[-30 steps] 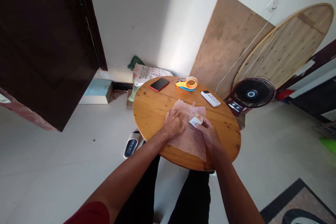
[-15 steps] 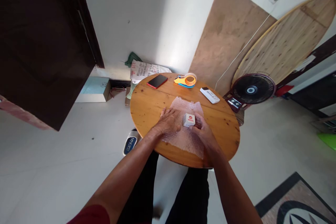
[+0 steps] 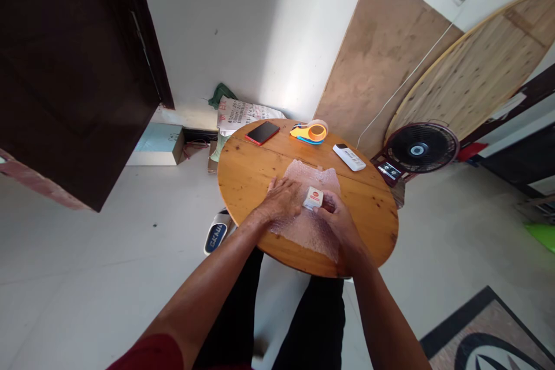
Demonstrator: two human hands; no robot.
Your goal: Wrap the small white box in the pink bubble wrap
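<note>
A sheet of bubble wrap lies spread on the round wooden table. On its middle is a small white box with red print on top. My right hand grips the box from its right side, thumb at the near edge and fingers behind. Flat on the left part of the wrap rests my left hand, fingers stretched out, with its thumb side close to the box. Whether the left thumb touches the box I cannot tell.
Along the table's far side lie a phone with a red edge, an orange and blue tape dispenser and a white remote-like device. An electric fan stands beyond the right edge. Boards lean on the wall.
The view has shifted slightly. Both hands and the box keep nearly the same places on the wrap; the box looks slightly turned or tilted.
</note>
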